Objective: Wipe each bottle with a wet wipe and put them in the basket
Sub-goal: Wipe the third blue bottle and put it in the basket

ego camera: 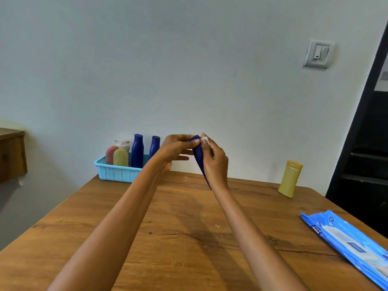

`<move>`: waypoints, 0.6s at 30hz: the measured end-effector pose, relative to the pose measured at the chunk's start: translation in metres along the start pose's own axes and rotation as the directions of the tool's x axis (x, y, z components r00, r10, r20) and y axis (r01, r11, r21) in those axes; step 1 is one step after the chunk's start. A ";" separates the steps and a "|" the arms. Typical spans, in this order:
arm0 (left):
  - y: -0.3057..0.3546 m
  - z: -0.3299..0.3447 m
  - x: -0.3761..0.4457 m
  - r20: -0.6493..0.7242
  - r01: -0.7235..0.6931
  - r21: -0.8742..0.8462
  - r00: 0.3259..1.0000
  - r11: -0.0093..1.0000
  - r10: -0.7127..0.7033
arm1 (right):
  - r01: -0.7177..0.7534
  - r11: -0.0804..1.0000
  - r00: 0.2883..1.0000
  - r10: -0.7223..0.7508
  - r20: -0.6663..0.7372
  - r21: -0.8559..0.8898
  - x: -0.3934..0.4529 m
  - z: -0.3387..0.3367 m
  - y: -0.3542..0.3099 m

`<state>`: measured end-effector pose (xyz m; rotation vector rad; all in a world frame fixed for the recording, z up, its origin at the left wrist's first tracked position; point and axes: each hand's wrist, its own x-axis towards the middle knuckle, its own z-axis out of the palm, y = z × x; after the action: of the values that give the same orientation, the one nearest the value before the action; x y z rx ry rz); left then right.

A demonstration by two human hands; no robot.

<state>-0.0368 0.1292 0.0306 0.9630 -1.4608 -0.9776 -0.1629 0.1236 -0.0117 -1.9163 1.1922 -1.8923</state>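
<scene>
- The left hand (177, 149) is raised above the worktop (189, 238), its thumb and forefinger pinching the top end of a dark blue bottle (198, 153); the other fingers stretch out loosely below.
- The right hand (214, 162) wraps around the same bottle lower down, and its fingertips press a small white wet wipe (205, 140) against the bottle's top.
- The bottle is held tilted, off the worktop, to the right of the light blue basket (117, 172).
- The basket sits at the worktop's far left corner, near the wall, holding two dark blue bottles (137, 151), a pink one (110, 154), a yellow one (120, 157) and a white one (123, 143).
- A yellow bottle (290, 178) stands well to the right of the basket, close to the far edge.
- A blue wet-wipe pack (348, 242) lies by the right edge.
- Bare wood spreads between basket and pack.
</scene>
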 end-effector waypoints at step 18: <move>-0.005 0.014 0.004 -0.280 -0.186 0.021 0.942 0.982 0.184 | -0.744 0.655 0.658 0.687 0.307 0.129 -0.011 -0.025 0.031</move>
<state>-0.0513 0.1245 0.0265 0.9010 -1.2814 -0.6772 -0.1958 0.1200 -0.0353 -1.1935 1.3009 -1.2559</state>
